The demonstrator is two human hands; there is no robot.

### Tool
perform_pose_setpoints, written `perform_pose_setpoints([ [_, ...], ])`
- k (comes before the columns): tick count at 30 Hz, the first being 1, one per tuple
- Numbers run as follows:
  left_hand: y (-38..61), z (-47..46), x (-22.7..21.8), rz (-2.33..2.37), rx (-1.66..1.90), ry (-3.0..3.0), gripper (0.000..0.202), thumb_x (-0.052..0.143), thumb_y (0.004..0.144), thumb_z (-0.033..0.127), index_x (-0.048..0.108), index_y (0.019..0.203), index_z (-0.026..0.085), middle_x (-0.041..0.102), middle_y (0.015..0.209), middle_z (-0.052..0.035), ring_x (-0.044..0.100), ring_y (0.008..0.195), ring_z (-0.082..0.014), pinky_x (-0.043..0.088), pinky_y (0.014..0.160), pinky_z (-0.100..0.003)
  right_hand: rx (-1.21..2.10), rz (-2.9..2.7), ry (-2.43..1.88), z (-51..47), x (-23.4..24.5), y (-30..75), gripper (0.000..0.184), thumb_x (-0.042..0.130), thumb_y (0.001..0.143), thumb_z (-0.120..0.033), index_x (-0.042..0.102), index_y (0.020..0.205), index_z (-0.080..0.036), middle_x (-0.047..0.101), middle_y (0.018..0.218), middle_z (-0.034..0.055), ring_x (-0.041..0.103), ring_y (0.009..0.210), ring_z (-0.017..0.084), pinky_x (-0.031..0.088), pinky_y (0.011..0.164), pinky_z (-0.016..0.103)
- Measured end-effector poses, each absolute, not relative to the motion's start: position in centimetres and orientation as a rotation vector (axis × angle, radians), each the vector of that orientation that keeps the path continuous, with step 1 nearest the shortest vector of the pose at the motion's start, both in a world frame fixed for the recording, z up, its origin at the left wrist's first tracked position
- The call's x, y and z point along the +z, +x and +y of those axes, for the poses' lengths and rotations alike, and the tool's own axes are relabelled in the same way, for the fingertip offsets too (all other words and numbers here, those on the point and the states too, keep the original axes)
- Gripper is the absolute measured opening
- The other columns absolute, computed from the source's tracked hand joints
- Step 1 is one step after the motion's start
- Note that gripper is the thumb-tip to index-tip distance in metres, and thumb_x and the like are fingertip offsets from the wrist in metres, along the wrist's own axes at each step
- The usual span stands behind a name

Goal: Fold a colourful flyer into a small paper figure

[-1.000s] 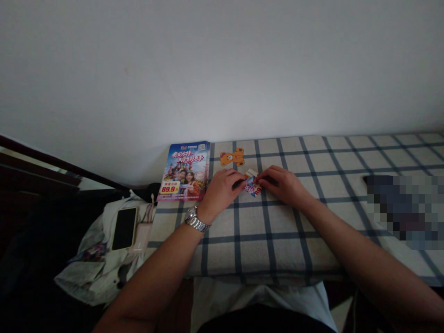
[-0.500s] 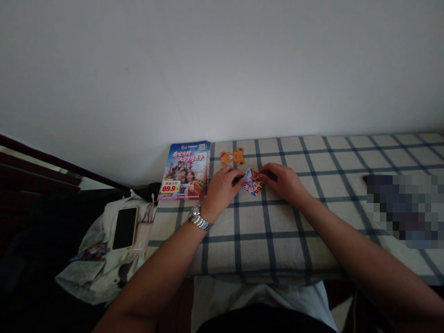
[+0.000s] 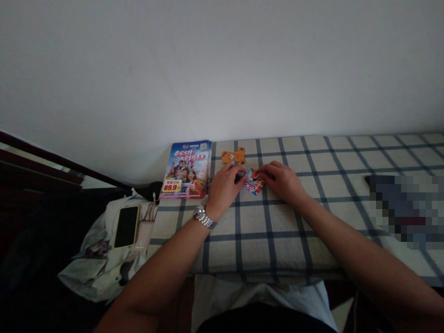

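Head view: with our left hand (image 3: 225, 187), thumb and fingertips drawn nearly together, we pinch the left side of a small folded printed paper (image 3: 255, 184); our right hand (image 3: 282, 181) pinches its upper right corner just as tightly. The paper sits between both hands over the checked cloth (image 3: 255, 252) — near an orange bear figure (image 3: 233, 156) — and we see a flyer stack (image 3: 185, 169) beyond our left wrist.
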State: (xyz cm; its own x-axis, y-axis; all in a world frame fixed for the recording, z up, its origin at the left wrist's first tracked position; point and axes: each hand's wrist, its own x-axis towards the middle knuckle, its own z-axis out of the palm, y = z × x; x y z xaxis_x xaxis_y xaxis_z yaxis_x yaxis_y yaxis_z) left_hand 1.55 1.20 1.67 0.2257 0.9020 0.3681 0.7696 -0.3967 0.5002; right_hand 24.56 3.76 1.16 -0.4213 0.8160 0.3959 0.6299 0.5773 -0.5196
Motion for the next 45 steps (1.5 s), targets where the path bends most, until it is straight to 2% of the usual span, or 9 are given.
perform_pose_setpoints([
  [3,1.5,1.1,1.6,1.561,0.905,2.315,0.017,0.069,0.102,0.027,0.075,0.118,0.025,0.07,0.115,-0.0051,0.07,0.101,-0.0223,0.059,0.087,-0.037,0.372,-2.205,-1.142,3.8,1.1,24.5,0.017,0.061,0.104,-0.026,0.078,0.105,-0.025,0.072,0.097,0.0069,0.071,0.087,0.023,0.056,0.077,0.037],
  [9,1.5,1.0,1.7,1.568,0.88,2.342,0.017,0.068,0.103,0.029,0.079,0.115,0.025,0.069,0.111,-0.005,0.069,0.099,-0.0216,0.058,0.087,-0.037,0.375,-2.231,-1.182,3.8,1.0,24.5,0.016,0.063,0.104,-0.027,0.079,0.106,-0.023,0.071,0.099,0.008,0.07,0.088,0.024,0.055,0.078,0.037],
  [14,1.7,0.9,1.8,1.554,0.876,2.351,0.018,0.068,0.103,0.034,0.079,0.114,0.024,0.069,0.11,-0.0052,0.069,0.099,-0.0216,0.058,0.087,-0.037,0.397,-2.224,-1.199,3.7,1.3,24.3,0.02,0.063,0.105,-0.034,0.079,0.101,-0.023,0.069,0.097,0.0079,0.069,0.084,0.023,0.054,0.074,0.037],
  [20,1.6,1.0,1.4,1.583,0.872,2.339,0.027,0.071,0.101,0.035,0.076,0.125,0.023,0.069,0.114,-0.0064,0.068,0.103,-0.0237,0.058,0.091,-0.039,0.417,-2.194,-1.222,3.6,1.4,24.1,0.014,0.07,0.101,-0.035,0.079,0.104,-0.023,0.068,0.095,0.0061,0.068,0.081,0.022,0.053,0.073,0.035],
  [30,1.7,1.6,1.0,1.509,0.916,2.263,0.021,0.074,0.099,0.029,0.079,0.119,0.024,0.07,0.114,-0.0065,0.067,0.108,-0.0246,0.056,0.098,-0.042,0.446,-2.15,-1.281,3.5,1.3,23.8,0.016,0.07,0.1,-0.036,0.078,0.097,-0.022,0.068,0.093,0.0055,0.067,0.08,0.021,0.052,0.072,0.034],
  [32,1.7,1.6,1.0,1.48,0.925,2.268,0.021,0.074,0.099,0.03,0.079,0.119,0.024,0.07,0.114,-0.0069,0.067,0.107,-0.0247,0.056,0.098,-0.043,0.44,-2.154,-1.281,3.5,1.1,23.8,0.017,0.07,0.1,-0.037,0.077,0.104,-0.022,0.068,0.094,0.0061,0.068,0.081,0.022,0.053,0.073,0.035],
  [36,1.7,1.6,0.7,1.473,0.942,2.276,0.021,0.074,0.099,0.03,0.078,0.119,0.022,0.07,0.113,-0.0075,0.067,0.107,-0.0253,0.056,0.099,-0.044,0.405,-2.178,-1.279,3.4,0.9,23.7,0.033,0.067,0.102,-0.037,0.072,0.129,-0.019,0.068,0.109,0.0108,0.07,0.091,0.026,0.058,0.083,0.04],
  [45,1.9,1.6,0.7,1.44,0.942,2.269,0.023,0.077,0.096,0.024,0.076,0.118,0.021,0.068,0.113,-0.0076,0.066,0.109,-0.0264,0.056,0.099,-0.047,0.508,-2.208,-1.225,3.5,1.0,23.8,0.028,0.062,0.102,-0.033,0.072,0.127,-0.023,0.066,0.116,0.0118,0.07,0.102,0.028,0.058,0.092,0.043],
])
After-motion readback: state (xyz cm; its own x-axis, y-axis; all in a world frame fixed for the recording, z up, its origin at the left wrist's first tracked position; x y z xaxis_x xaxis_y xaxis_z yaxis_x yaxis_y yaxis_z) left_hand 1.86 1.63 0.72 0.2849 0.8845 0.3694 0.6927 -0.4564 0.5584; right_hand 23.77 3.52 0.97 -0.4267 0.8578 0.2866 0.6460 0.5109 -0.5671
